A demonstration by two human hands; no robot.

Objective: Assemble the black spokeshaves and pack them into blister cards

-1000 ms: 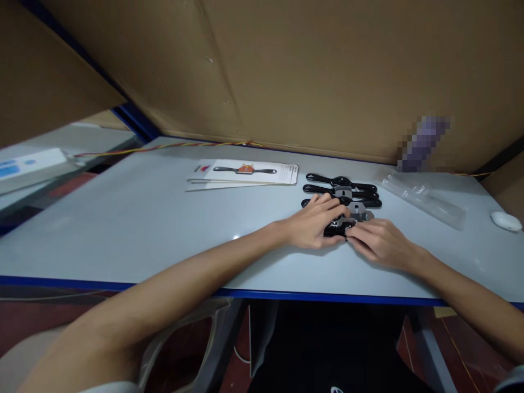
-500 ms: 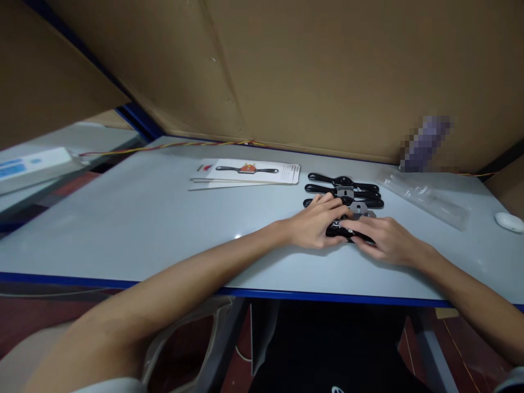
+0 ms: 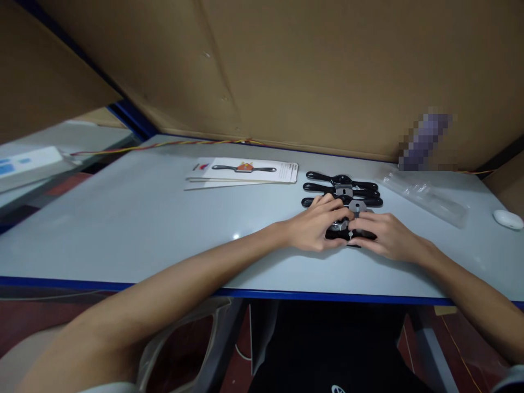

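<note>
A black spokeshave [image 3: 342,234] lies low over the table between my two hands, its middle part with shiny metal showing. My left hand [image 3: 313,225] is closed around its left end, fingers curled over the top. My right hand [image 3: 387,234] pinches its right side, thumb below and fingers above. Just beyond my fingers, a loose grey blade [image 3: 357,207] lies flat. Behind it rest more black spokeshaves in a row, the farthest one [image 3: 341,179] whole in view and the nearest [image 3: 371,202] partly covered by my left hand.
Printed cards [image 3: 245,169] picturing a spokeshave lie stacked left of the tools. Clear plastic sleeves [image 3: 428,199] lie to the right, near a white mouse [image 3: 508,219]. A blurred purple object [image 3: 426,142] stands by the cardboard wall [image 3: 311,71]. A yellow-red cable [image 3: 180,143] runs along the back edge.
My right hand's fingers have drawn back slightly to the right and up, showing more of the spokeshave's metal middle. My left hand stays nearly still on it.
</note>
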